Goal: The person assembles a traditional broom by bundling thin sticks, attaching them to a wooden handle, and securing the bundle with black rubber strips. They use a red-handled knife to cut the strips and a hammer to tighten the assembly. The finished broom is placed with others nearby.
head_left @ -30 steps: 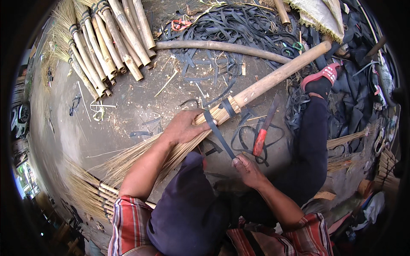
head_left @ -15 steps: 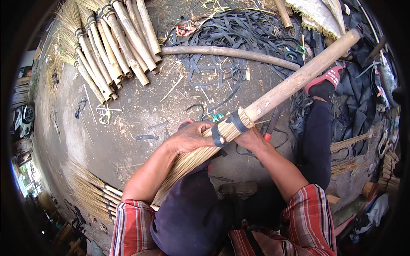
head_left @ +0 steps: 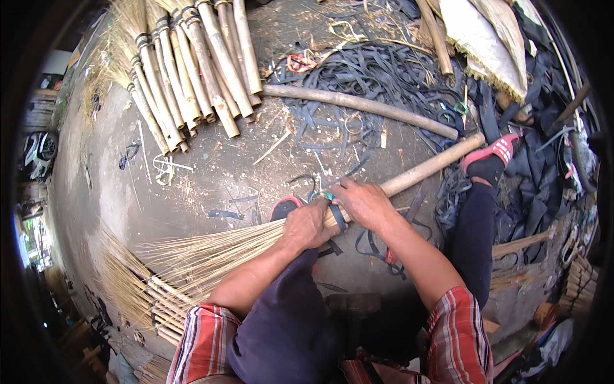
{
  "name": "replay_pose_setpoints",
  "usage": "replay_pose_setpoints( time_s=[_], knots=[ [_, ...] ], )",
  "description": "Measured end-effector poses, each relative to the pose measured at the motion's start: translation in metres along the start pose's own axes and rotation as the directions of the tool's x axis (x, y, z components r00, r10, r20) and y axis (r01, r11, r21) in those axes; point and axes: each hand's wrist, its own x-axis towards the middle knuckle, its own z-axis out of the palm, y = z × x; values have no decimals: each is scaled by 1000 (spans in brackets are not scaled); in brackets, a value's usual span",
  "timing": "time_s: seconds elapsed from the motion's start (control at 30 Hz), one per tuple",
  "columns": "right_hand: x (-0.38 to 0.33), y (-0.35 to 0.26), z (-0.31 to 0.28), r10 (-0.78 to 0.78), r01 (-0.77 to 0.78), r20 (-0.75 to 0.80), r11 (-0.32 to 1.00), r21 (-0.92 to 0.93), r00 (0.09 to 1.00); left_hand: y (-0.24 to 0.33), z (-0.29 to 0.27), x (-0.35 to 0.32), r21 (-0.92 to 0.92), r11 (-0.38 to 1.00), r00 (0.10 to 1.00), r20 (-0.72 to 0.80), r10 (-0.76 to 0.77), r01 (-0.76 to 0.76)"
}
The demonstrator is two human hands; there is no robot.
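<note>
A broom (head_left: 220, 251) of straw-coloured bristles lies slantwise across my raised left knee, its long wooden handle (head_left: 435, 165) pointing to the far right. My left hand (head_left: 307, 224) is closed around the bound neck of the bristles. A black rubber strip (head_left: 337, 216) wraps the neck just right of that hand. My right hand (head_left: 364, 203) is bent over the neck beside it, fingertips pinched at the strip's upper end; they partly hide what they grip.
Finished brooms (head_left: 192, 77) lie in a row at the far left, more brooms (head_left: 157, 301) at the near left. A heap of black rubber strips (head_left: 371, 70) and a loose pole (head_left: 358, 105) lie ahead. A pale sack (head_left: 483, 38) sits at the far right.
The broom's handle end has swung down and its bristles now fan out to the left. My right hand has come from under the neck to above it, at the strip.
</note>
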Motion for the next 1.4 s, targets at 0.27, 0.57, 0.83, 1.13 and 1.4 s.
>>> replay_pose_setpoints(
  time_s=[0.27,0.57,0.83,1.13,1.4],
  knots=[
    [-11,7,3,-69,69,7,994,-83,998,-8,7,2,50,996,996,-38,80,-78],
    [-15,-4,22,247,-289,149,836,467,957,-12,7,11,-24,997,995,80,-67,69],
    [-67,2,70,383,-226,-31,607,762,923,-50,24,37,-371,928,998,65,-18,41],
    [-56,-39,132,533,-298,-126,636,712,836,-45,23,38,-520,846,993,55,-108,121],
    [-63,-48,129,639,-293,-351,682,670,684,-18,9,34,-82,995,995,90,-50,57]
  ],
)
